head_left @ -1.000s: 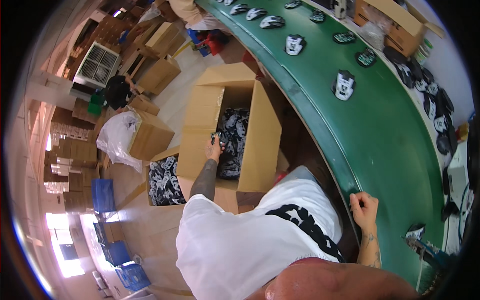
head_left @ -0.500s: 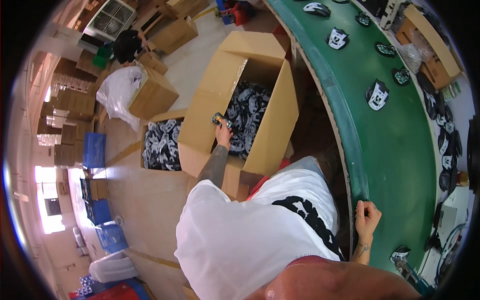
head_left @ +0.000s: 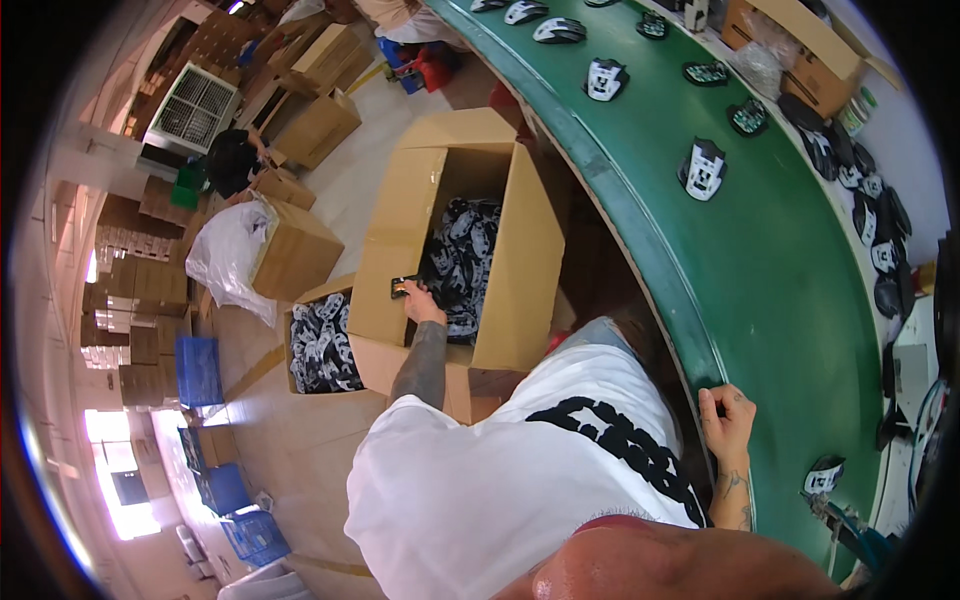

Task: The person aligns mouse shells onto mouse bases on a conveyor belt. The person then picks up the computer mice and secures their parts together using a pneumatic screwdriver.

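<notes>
"While the left hand (head_left: 422, 303) reaches over the large carton (head_left: 528, 260), what is its grip?"

"Closed on a small dark part (head_left: 400, 287) over the carton's left flap (head_left: 398, 218). Handling step, I judge; the next move calls for steady pinching."

"Surroundings?"

"Right of the carton: green desk (head_left: 790, 320), white-and-black shells (head_left: 704, 170), right hand (head_left: 727, 415) curled, contents unclear. Left: stacked boxes (head_left: 155, 285)."

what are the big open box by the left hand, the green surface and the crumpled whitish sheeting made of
The big open box looks like cardboard: plain matt brown with folded flaps. The green surface seems smooth rubber or plastic, given its even colour and soft sheen. The whitish sheeting is probably thin, glossy plastic film: creased and partly see-through.
</notes>
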`<action>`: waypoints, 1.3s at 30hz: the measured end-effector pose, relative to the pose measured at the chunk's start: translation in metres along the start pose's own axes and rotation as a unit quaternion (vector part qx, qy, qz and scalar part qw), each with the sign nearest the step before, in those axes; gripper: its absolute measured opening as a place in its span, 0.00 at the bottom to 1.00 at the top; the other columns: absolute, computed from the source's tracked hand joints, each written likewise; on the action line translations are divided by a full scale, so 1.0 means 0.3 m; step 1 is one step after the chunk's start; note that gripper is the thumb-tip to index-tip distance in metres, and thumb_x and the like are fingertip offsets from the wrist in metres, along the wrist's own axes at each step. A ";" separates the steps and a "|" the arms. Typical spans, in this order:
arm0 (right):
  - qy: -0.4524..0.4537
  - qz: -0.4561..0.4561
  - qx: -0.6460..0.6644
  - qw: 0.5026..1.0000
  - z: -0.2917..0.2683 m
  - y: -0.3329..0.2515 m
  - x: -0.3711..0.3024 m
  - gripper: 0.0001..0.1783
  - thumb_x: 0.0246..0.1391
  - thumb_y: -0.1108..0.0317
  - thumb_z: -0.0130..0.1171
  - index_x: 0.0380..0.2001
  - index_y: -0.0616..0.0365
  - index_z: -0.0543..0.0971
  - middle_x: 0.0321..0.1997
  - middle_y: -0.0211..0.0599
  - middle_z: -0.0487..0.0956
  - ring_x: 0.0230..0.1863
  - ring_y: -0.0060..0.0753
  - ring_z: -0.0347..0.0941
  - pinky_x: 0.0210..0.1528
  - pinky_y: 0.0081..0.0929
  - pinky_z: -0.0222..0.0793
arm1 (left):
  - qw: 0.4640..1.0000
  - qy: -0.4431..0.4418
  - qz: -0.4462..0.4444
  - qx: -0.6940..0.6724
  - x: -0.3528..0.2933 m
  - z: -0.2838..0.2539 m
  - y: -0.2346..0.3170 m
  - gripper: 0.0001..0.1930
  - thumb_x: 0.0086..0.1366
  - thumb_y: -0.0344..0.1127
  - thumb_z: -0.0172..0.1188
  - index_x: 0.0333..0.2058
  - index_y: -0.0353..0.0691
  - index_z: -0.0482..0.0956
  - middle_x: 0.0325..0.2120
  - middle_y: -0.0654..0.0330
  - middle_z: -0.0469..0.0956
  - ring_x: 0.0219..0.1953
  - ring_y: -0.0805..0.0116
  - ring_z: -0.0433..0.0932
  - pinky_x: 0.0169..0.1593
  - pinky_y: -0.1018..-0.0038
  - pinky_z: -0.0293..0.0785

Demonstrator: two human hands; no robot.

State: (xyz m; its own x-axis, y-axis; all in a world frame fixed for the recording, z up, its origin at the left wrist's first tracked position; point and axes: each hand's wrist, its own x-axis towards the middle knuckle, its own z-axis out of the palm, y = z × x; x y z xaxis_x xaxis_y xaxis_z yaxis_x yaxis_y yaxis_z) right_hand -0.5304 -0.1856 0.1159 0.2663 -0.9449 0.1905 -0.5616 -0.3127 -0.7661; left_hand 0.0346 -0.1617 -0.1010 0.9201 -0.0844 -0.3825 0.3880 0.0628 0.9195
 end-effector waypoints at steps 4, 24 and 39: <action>-0.011 -0.011 0.026 1.000 0.011 0.011 0.018 0.10 0.48 0.73 0.63 0.18 0.60 0.74 0.15 0.36 0.71 0.17 0.35 0.67 0.22 0.28 0.63 | 0.998 0.064 0.024 -0.015 0.011 0.032 0.033 0.20 0.64 0.51 0.56 0.31 0.36 0.76 0.27 0.62 0.77 0.31 0.72 0.73 0.34 0.77 0.68; -0.008 0.033 0.132 0.991 -0.062 0.014 0.003 0.11 0.48 0.70 0.63 0.17 0.61 0.75 0.15 0.35 0.72 0.16 0.31 0.67 0.21 0.25 0.62 | 0.990 -0.024 0.030 -0.138 0.096 0.078 0.103 0.20 0.66 0.60 0.46 0.27 0.51 0.65 0.15 0.68 0.66 0.16 0.76 0.62 0.19 0.80 0.59; -0.017 0.122 0.134 0.983 -0.035 0.034 0.013 0.12 0.51 0.73 0.61 0.18 0.63 0.73 0.15 0.34 0.72 0.16 0.24 0.65 0.21 0.21 0.61 | 0.988 0.074 0.016 -0.135 0.087 0.098 0.242 0.13 0.63 0.46 0.50 0.23 0.50 0.62 0.15 0.70 0.62 0.15 0.75 0.59 0.18 0.77 0.53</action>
State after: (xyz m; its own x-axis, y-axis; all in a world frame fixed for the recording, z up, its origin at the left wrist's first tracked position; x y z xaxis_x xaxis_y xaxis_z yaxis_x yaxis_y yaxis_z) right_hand -0.5434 -0.1935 0.1152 0.1776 -0.9835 -0.0350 -0.3869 -0.0370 -0.9214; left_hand 0.0853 -0.1886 -0.0415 0.9217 0.0672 -0.3820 0.3413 0.3274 0.8811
